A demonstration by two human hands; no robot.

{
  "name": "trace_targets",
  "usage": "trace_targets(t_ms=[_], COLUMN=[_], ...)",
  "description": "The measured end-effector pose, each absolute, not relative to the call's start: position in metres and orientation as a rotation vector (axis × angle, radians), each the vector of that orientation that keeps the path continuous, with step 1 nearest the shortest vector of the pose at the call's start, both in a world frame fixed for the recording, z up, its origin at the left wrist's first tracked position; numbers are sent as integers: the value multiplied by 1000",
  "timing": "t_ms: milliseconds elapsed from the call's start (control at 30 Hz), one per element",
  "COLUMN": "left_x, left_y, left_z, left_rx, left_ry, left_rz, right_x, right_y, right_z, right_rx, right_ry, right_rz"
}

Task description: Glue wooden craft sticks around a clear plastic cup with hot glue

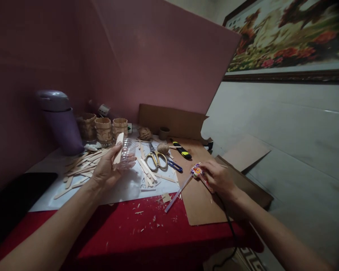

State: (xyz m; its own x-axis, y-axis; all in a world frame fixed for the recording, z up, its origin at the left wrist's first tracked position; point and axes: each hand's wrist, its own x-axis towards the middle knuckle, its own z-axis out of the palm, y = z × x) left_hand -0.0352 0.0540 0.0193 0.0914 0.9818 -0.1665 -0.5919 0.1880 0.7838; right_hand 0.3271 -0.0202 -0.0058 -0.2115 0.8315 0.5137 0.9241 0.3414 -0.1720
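Observation:
My left hand (107, 169) is closed around a clear plastic cup (127, 152) and presses a wooden craft stick (118, 148) upright against its side. My right hand (219, 177) is closed on a glue gun with a colourful patterned body (197, 170). A pale glue stick (176, 195) sticks out of the gun toward me, and its black cord (228, 226) runs down off the table edge. The gun rests over a sheet of brown cardboard (203, 203).
Loose wooden sticks (81, 165) lie on white paper (130, 186). Scissors (156, 159), a blue cutter (175, 165), a black-and-yellow knife (182, 150), a twine ball (145, 133), three stick-covered cups (104, 130) and a purple flask (60, 120) stand behind. Wood scraps litter the red cloth (147, 229).

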Motion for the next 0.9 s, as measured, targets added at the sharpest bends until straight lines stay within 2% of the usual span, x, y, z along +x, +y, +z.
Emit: trace_targets(t_ms=[167,400,600,767,833,900], left_x=[-35,-34,-34,-31,-31,-32], left_y=[51,49,48,47,47,46], left_z=[22,27,27,23,22,22], left_rx=[616,607,615,606,615,622], left_ry=[791,798,765,770,782,799], left_rz=[1281,1282,1285,1283,1280,1285], right_x=[380,419,413,346,300,255], right_y=[2,35,33,30,27,27], right_z=[4,-11,-7,21,23,18], right_rx=[-1934,-2180,-2227,-1889,-1365,-1027], right_ry=[-1594,-1592,-1515,-1835,-2222,-2464], right_rz=[-307,-135,-294,-322,-263,-240])
